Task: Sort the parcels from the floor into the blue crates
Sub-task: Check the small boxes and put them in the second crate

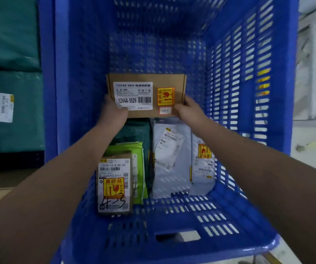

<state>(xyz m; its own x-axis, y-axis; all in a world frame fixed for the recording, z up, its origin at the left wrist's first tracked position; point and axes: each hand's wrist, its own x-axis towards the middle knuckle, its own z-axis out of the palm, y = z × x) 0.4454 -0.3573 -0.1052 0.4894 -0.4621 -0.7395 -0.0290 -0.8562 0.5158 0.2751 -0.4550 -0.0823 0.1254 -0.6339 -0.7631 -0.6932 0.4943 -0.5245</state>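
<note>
Both hands reach into one blue crate and hold one cardboard box by its lower corners, deep in the crate near the far wall. The left hand grips the lower left corner, its fingers curled round the edge behind the box and its thumb on the front over the white label. The right hand pinches the lower right corner, thumb on the front beside the yellow and red sticker, fingers wrapped round the side. The box stands upright with its labelled face toward the camera; whether it rests on the crate floor cannot be told.

Below the box, five more parcels stand in the crate, packed close together. On the left is one small brown box with a shipping label and a fragile sticker, handwriting across it. Just behind it leans one light green mailer, and behind that one dark green mailer. On the right are two grey mailers, side by side, each with a label; the right one carries a fragile sticker.

Outside the crate, on the left, two teal bags are stacked, the lower with a white label.
</note>
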